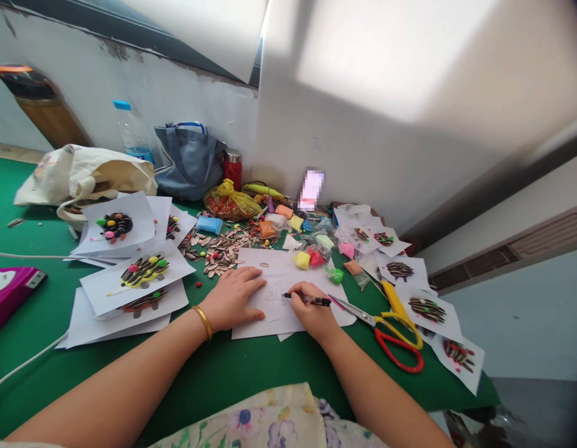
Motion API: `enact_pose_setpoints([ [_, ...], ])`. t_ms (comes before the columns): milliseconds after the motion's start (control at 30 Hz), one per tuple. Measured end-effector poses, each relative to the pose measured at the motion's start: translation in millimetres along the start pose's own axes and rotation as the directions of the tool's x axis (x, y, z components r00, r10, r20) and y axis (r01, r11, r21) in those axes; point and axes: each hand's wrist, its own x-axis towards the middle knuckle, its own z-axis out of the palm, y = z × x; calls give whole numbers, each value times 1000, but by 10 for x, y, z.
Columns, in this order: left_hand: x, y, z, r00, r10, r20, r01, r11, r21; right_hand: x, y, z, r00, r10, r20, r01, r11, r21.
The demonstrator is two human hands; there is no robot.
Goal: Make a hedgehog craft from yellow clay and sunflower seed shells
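Observation:
A white sheet of paper (pixel 251 331) lies before me, with a faint line drawing (pixel 272 291) near its middle. My left hand (pixel 236 297) rests flat on the sheet's left side, fingers stretched out, a gold bangle (pixel 203 322) at the wrist. In my right hand (pixel 311 311) a black pen (pixel 316 300) is gripped, its tip touching or very close to the drawing. Just right of that hand lie scissors (pixel 395 336) with red and yellow handles. Sunflower seeds (pixel 223 249) and bags of coloured clay (pixel 311 256) spread behind the sheet.
Seed-and-clay pictures on paper are stacked at left (pixel 143 274) and lined up at right (pixel 428 308). Farther back stand a canvas bag (pixel 87 177), a blue bag (pixel 190 162), a red flask (pixel 232 167) and a blurred phone (pixel 311 188). A purple device (pixel 12 295) sits far left.

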Motion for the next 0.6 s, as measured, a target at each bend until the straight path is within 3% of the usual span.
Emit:
enact_pose_setpoints([
  [600, -7, -11, 10, 1000, 3, 3, -3, 1000, 21, 27, 74, -39, 998, 65, -19, -64, 996, 55],
])
